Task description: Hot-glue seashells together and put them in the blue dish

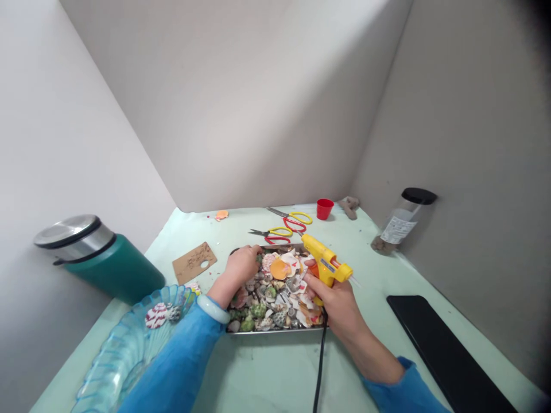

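Note:
A metal tray full of seashells lies in the middle of the table. My right hand is wrapped round the handle of a yellow glue gun, over the tray's right side. The gun's nozzle points up and left, and its black cord runs down toward me. My left hand reaches into the tray's far left corner, fingers bent down among the shells. Its fingertips are hidden, so whether they hold a shell does not show.
Two pairs of scissors lie behind the tray, near a red cup. On the left are a brown card, a green bottle and a blue shell-shaped dish. A clear jar and black slab are on the right.

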The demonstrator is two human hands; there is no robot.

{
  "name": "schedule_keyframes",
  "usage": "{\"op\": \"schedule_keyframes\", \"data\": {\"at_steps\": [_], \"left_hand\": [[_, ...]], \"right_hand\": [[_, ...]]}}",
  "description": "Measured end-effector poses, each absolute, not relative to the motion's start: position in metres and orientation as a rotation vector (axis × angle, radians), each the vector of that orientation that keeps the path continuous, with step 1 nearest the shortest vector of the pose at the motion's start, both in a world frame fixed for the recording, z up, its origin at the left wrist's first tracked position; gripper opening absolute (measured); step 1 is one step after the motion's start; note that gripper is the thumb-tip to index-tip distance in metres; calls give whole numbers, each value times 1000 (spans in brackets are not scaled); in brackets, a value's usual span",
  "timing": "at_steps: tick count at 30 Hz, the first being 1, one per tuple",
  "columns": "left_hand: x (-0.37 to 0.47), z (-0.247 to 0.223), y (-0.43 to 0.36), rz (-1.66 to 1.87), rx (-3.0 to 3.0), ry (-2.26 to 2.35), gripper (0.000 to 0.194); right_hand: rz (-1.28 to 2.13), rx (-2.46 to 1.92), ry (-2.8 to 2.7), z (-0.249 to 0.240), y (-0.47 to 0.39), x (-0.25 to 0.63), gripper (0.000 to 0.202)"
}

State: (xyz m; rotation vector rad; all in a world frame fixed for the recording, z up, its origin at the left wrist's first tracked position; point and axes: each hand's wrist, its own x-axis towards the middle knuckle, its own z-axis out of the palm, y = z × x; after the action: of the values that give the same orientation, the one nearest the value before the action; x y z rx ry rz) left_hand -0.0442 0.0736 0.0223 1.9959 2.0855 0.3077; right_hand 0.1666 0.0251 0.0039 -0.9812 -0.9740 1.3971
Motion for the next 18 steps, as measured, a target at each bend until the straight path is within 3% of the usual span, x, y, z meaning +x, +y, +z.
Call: {"op": "schedule_keyframes", "data": {"at_steps": [8, 12, 18], "left_hand": [[-26, 43, 33, 674, 1795, 1870, 38], [-10, 44, 4, 1156, 1013, 1156, 42], [-3, 25, -9, 1316, 676, 907, 43]], "right_hand": [[1419, -929, -985, 2, 25, 166, 38], [1441, -898, -1026, -1, 24, 168, 34], [1478, -855, -1057, -2, 22, 170, 34]]}}
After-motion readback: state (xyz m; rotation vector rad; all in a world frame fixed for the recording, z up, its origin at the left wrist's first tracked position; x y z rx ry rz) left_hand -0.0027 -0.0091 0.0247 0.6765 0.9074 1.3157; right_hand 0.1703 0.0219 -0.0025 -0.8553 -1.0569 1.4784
